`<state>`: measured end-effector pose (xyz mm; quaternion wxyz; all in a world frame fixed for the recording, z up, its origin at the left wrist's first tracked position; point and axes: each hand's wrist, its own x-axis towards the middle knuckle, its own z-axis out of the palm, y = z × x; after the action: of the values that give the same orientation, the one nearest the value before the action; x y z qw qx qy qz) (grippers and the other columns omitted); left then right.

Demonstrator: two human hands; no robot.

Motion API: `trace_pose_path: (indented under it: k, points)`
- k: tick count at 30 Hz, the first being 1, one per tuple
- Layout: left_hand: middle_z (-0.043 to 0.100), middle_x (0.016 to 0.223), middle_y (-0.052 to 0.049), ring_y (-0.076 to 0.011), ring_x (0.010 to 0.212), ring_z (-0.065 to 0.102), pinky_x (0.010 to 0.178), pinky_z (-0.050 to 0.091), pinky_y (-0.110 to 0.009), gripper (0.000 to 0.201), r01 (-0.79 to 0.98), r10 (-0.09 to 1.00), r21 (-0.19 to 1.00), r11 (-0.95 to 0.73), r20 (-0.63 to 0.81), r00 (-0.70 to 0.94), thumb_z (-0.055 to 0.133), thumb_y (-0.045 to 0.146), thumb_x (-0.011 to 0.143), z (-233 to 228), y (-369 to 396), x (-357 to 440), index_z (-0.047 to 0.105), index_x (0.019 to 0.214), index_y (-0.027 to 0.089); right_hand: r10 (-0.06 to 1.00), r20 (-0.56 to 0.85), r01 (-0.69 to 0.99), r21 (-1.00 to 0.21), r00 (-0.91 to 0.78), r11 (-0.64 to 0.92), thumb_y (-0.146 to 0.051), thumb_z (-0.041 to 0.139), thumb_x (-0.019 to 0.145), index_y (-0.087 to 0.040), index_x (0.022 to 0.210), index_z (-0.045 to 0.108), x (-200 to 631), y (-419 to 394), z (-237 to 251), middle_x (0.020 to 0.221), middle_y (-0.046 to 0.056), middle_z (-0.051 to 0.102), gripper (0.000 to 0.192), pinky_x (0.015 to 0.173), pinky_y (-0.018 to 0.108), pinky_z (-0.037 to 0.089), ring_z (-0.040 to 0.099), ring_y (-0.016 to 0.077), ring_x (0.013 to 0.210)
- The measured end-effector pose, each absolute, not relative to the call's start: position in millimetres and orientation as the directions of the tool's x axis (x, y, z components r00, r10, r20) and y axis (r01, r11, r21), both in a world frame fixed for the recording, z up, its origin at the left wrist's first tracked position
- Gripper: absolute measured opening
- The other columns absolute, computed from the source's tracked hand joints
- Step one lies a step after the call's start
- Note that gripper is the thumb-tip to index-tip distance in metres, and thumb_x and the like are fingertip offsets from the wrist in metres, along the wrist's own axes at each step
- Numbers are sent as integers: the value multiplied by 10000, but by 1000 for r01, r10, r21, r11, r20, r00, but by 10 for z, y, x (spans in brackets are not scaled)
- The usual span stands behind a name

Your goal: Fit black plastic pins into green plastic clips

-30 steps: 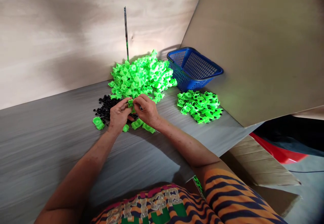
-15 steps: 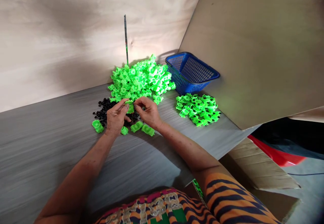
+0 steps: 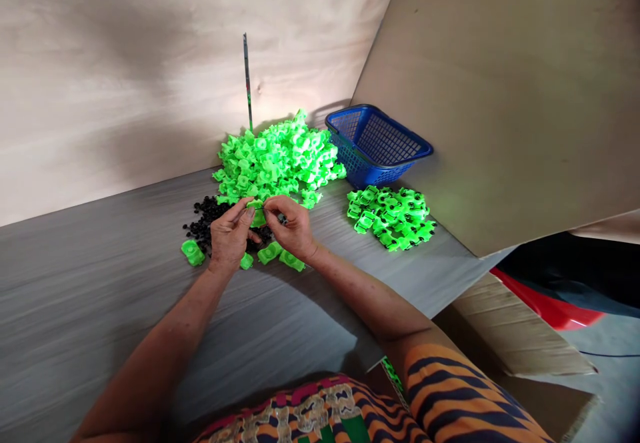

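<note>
Both hands meet over the table (image 3: 125, 276). The left hand (image 3: 229, 236) and right hand (image 3: 293, 226) pinch one small green piece (image 3: 258, 215) between their fingers. It sits just near the big green pile (image 3: 275, 159), above black bits (image 3: 203, 219).

Large pile of plastic parts (image 3: 277, 158) sits at rear of tabletop (image 3: 100, 296), against the wall. Basket (image 3: 377, 144) just right of it. Smaller pile (image 3: 393, 216) lies in front of basket. Small beads (image 3: 205, 219) lie left-front of large pile. Loose parts (image 3: 193, 252) lie before the beads.
</note>
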<state>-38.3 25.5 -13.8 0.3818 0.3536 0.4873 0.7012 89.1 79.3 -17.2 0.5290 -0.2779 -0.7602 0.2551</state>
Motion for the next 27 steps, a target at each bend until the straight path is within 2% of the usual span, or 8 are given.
trace_pose_path:
  k: [5,12,17,27]
  points:
    - [735,829,-4,-60,462,530,366,432,-193,488,-196,874,952,-235,119,-471,878,509,638,-122,245,-369,821,1003,189,682,683,160,-666,-260,729,-241,502,929,-215,790,585,882,788,-180,803,28,660,164,721,270,501,600,131,734]
    - [664,681,34,-49,411,473,364,428,-196,486,-162,873,959,-232,132,-470,872,521,644,-133,248,-380,822,988,182,689,676,164,-672,-262,722,-251,510,930,-217,795,584,881,784,-184,794,21,653,158,698,260,491,592,127,726]
    - [680,681,35,-49,385,479,374,435,-201,469,-131,875,963,-236,152,-459,857,522,670,-137,245,-387,818,994,185,685,679,157,-670,-266,725,-246,508,927,-214,783,568,886,782,-178,785,18,635,159,691,260,482,578,124,712]
    - [618,585,55,-64,391,471,383,406,-206,407,-135,886,967,-218,138,-443,858,455,664,-104,239,-400,821,968,187,730,615,173,-717,-299,675,-237,503,924,-216,791,568,885,791,-170,788,16,610,150,723,279,466,542,137,731]
